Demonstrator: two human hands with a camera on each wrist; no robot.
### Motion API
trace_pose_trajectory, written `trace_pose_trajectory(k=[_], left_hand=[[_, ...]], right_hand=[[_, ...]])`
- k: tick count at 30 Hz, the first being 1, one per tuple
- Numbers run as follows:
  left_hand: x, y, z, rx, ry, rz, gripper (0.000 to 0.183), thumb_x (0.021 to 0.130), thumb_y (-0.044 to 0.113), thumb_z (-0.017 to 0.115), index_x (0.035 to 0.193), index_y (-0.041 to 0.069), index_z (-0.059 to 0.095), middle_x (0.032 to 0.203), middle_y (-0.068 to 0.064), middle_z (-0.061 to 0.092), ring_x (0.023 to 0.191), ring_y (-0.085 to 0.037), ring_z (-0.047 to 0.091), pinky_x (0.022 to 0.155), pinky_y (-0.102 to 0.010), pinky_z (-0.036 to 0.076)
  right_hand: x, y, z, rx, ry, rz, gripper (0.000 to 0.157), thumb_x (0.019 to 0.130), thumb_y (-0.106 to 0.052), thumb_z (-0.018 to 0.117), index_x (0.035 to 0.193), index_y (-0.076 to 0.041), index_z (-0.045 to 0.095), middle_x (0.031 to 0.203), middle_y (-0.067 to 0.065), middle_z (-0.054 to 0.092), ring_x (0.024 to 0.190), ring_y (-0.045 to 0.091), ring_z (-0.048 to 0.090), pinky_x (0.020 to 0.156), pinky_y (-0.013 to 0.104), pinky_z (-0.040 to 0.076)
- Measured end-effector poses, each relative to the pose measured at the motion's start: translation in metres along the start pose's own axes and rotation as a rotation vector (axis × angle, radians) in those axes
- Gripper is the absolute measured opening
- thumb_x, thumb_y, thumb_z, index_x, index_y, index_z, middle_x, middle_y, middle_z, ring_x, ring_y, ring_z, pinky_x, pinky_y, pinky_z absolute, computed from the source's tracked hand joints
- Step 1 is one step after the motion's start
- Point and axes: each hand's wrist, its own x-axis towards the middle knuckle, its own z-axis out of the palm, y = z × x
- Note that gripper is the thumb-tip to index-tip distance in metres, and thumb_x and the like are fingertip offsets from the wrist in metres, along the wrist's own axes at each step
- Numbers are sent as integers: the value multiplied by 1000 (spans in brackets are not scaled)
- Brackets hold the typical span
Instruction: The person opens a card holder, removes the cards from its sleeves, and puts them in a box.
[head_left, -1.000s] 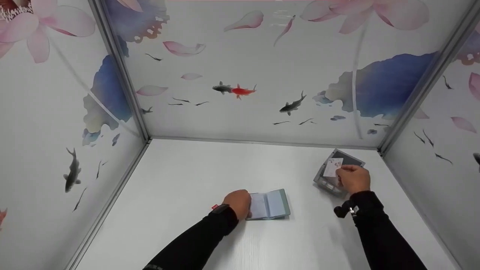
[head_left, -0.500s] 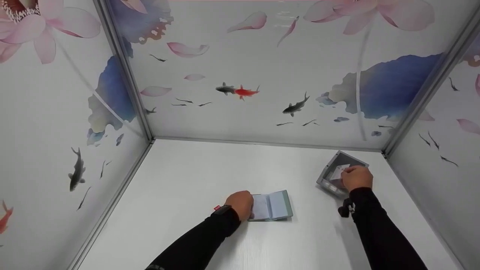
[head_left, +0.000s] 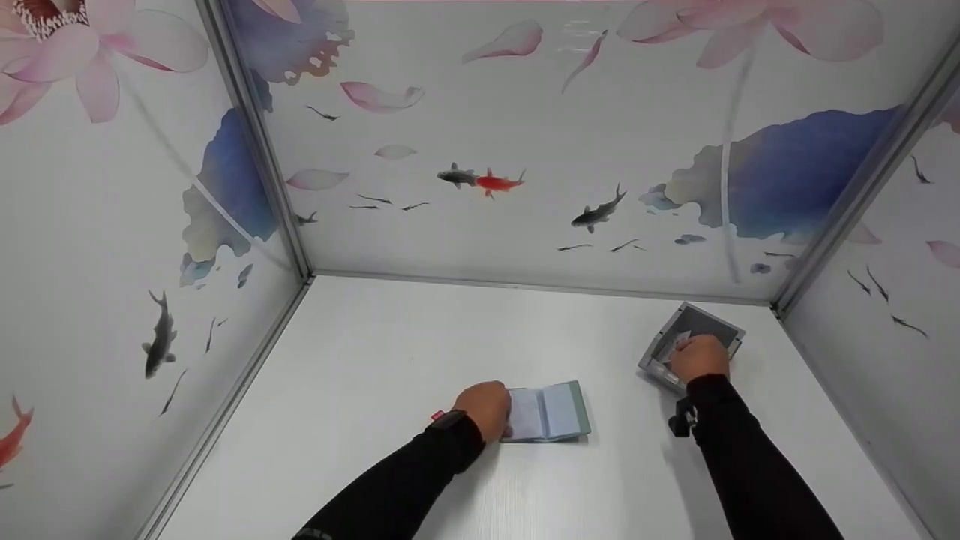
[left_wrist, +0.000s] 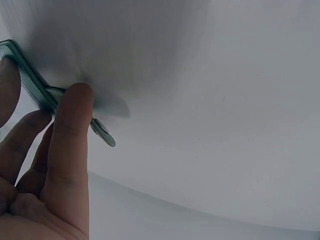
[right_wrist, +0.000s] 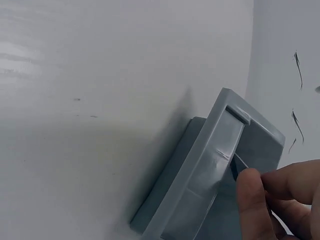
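A small teal card holder (head_left: 551, 412) lies spread on the white table, its pale inner sleeves facing up. My left hand (head_left: 484, 411) grips its left edge between thumb and fingers. Seen from the left wrist, the green cover edge (left_wrist: 30, 75) sits between them, and a narrow rounded tab (left_wrist: 103, 132) sticks out past the index finger. My right hand (head_left: 699, 358) is down in a grey plastic box (head_left: 660, 337), pinching a small white card (head_left: 680, 340). From the right wrist, only the card's thin edge (right_wrist: 241, 161) shows beyond the fingertips.
White panels printed with fish and lotus enclose the table (head_left: 420, 330) at the back and both sides. Near the back right corner, the box stands at an angle. A metal strip (head_left: 525, 285) runs along the table's rear edge.
My right hand has lowered the card from over the box down into it, so less of the card shows. My left hand keeps its grip on the card holder. The head view has shifted slightly.
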Motion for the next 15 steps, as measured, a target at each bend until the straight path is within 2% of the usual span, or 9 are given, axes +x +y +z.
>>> trace_pose_trajectory(k=[4, 7, 8, 11, 13, 15], left_hand=[[1, 0, 4, 7, 4, -11, 27, 83, 18, 103, 76, 9, 79, 80, 1, 70, 68, -11, 53, 67, -29, 54], [1, -1, 5, 8, 9, -5, 27, 83, 18, 103, 76, 9, 79, 81, 1, 70, 69, -11, 54, 67, -29, 54], [1, -1, 4, 6, 11, -1, 27, 83, 18, 104, 76, 9, 80, 81, 1, 70, 69, -11, 55, 67, -29, 54], [0, -1, 3, 5, 15, 9, 26, 83, 18, 104, 77, 8, 81, 81, 0, 70, 69, -12, 57, 67, -29, 55], [-1, -2, 2, 4, 16, 9, 26, 82, 18, 104, 76, 8, 81, 81, 0, 70, 69, -12, 57, 67, -29, 54], [0, -2, 1, 2, 14, 1, 26, 82, 17, 104, 75, 8, 81, 79, 0, 72, 67, -11, 56, 65, -29, 53]], right_hand=[[-1, -6, -2, 7, -72, 13, 30, 96, -4, 61, 107, 14, 82, 106, 32, 82, 99, 50, 77, 84, 53, 63], [1, -3, 0, 8, -87, 13, 29, 95, -8, 65, 107, 11, 83, 104, 30, 83, 89, 42, 77, 78, 51, 63], [2, -3, 1, 14, -94, 18, 28, 94, -9, 66, 103, 10, 84, 98, 27, 83, 82, 38, 76, 72, 47, 61], [4, -1, 3, 17, -120, 37, 27, 93, -14, 66, 73, 1, 76, 70, 12, 74, 63, 22, 61, 58, 35, 47], [3, -4, 4, 14, -150, 59, 34, 93, -16, 63, 60, -7, 64, 59, 3, 62, 58, 18, 53, 56, 33, 41], [3, -2, 6, 12, -167, 61, 37, 93, -17, 61, 57, -16, 55, 54, -5, 55, 56, 17, 50, 56, 32, 39]])
